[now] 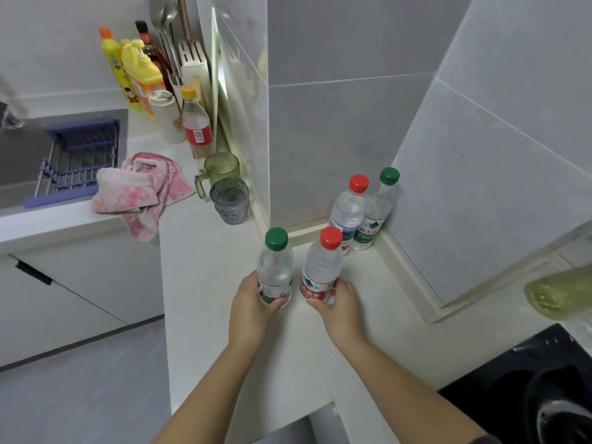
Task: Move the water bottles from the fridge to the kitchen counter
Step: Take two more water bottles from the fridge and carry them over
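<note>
The left grip [253, 299] is curled round the lower part of a green-cap bottle [275, 264]. The right grip [341, 302] is curled round the label of a red-cap bottle [320, 267]. Both bottles are upright, just beside each other, on the white table [205, 277] near its inner corner. Two more bottles [347, 213], one red-capped and one green-capped, stand touching in that corner against the grey tiled wall [336, 123]. Leftward along the table are a grey glass [230, 201], a green mug [221, 168], a pink towel [144, 187] hanging over the edge, and detergent bottles [137, 72]. A purple rack [77, 155] spans the sink [22, 161]. A black hob [512, 389] sits at the right, and grey floor [80, 405] lies below.
</note>
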Available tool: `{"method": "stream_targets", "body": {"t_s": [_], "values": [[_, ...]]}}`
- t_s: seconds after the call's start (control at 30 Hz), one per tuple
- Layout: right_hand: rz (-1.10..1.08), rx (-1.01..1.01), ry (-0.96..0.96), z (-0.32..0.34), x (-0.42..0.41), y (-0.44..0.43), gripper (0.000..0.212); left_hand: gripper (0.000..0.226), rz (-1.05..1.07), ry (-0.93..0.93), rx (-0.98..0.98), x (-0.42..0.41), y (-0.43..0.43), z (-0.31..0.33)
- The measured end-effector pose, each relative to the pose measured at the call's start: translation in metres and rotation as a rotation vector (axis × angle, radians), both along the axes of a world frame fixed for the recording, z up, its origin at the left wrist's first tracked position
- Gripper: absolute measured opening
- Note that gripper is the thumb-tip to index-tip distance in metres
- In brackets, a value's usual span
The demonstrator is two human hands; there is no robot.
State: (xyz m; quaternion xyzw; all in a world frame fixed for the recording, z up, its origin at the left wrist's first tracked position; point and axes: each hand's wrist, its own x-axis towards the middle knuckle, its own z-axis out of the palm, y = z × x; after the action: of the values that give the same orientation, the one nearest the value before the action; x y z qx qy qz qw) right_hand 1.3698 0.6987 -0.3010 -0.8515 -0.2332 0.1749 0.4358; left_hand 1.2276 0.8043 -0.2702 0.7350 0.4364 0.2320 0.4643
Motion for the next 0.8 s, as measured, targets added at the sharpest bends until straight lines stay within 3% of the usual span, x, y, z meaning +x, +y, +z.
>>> {"method": "stream_targets", "body": {"t_s": [0.17,0.3,0.5,0.8], "values": [[-0.062,0.096,0.106,0.008,0.0,0.021,0.047,0.045,0.033,-0.017,0.016,0.015,0.008,0.004],[-0.14,0.087,0.055,-0.012,0.047,0.061,0.049,0.051,0.017,0.008,0.018,0.068,0.05,-0.015],[-0.138,0.053,0.032,-0.004,0.058,0.062,0.038,0.036,0.018,0.069,0.027,0.073,0.053,-0.016],[-0.143,0.013,-0.024,-0.003,0.061,0.071,0.036,0.038,0.045,0.087,0.029,0.075,0.052,-0.014]]}}
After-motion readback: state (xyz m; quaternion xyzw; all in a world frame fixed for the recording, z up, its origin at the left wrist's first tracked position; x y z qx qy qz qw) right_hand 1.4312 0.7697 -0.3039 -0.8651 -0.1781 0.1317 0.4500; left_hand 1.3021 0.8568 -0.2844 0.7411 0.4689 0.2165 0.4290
